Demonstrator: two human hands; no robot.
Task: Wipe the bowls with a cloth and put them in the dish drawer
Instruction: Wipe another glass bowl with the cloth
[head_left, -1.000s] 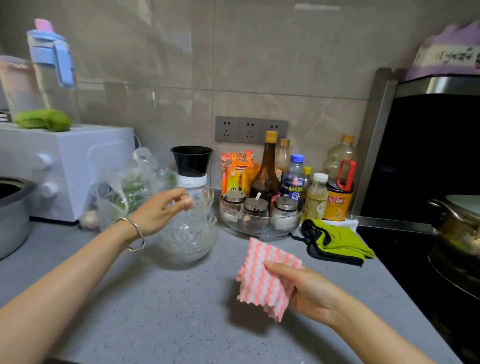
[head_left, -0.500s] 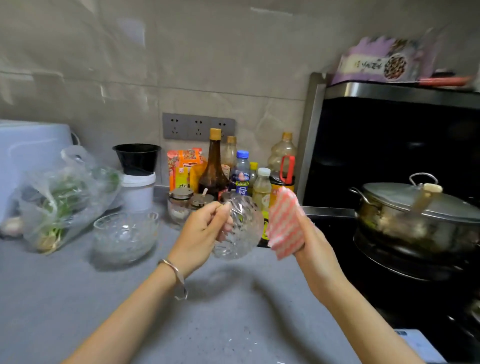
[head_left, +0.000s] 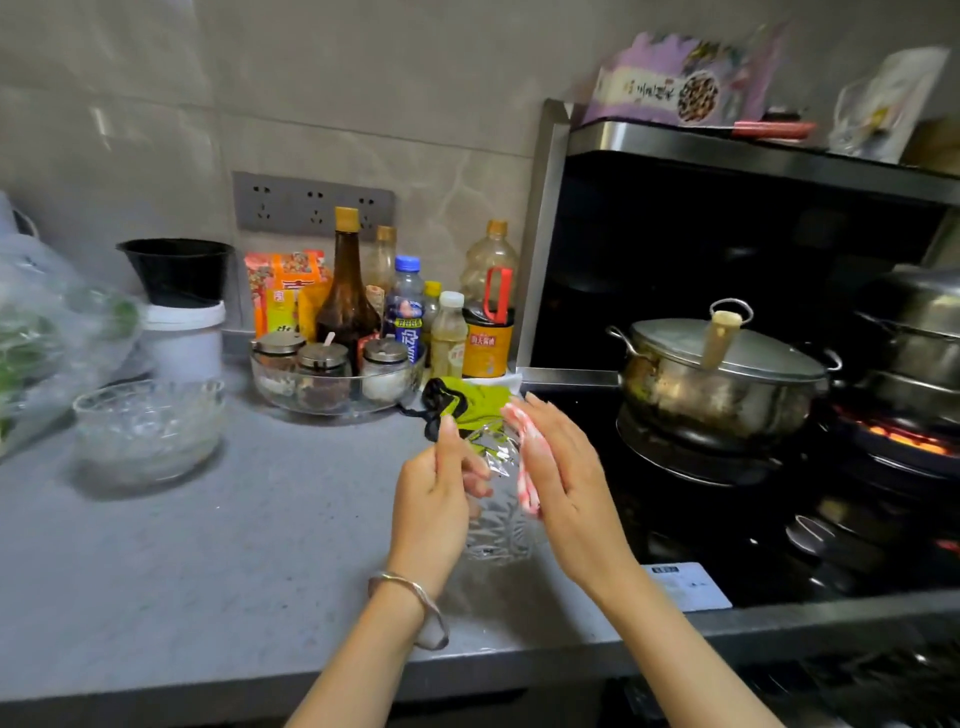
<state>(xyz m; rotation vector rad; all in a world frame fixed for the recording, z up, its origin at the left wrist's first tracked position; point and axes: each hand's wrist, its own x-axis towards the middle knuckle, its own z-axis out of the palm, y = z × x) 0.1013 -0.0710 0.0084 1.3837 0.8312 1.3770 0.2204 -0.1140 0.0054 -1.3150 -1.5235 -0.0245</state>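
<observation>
Glass bowl (head_left: 498, 525) held above the worktop's (head_left: 249, 530) front right corner. Our left hand (head_left: 431, 499) pinches its rim; our right hand (head_left: 566, 483), fingers straight, presses the striped cloth (head_left: 527, 467) against it. We judge it rigid, slick, breakable: grip the rim. Stacked bowls (head_left: 148, 428) sit near the left edge

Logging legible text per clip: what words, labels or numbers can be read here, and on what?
Nothing reads clearly enough to quote.
Purple packet on the hood: Chinese characters, blurred.
Yellow bottle, red label: Chinese characters, blurred.
Blue-capped bottle: label blurred.
Orange packets: print blurred.
White sticker on the stove: too small.
</observation>
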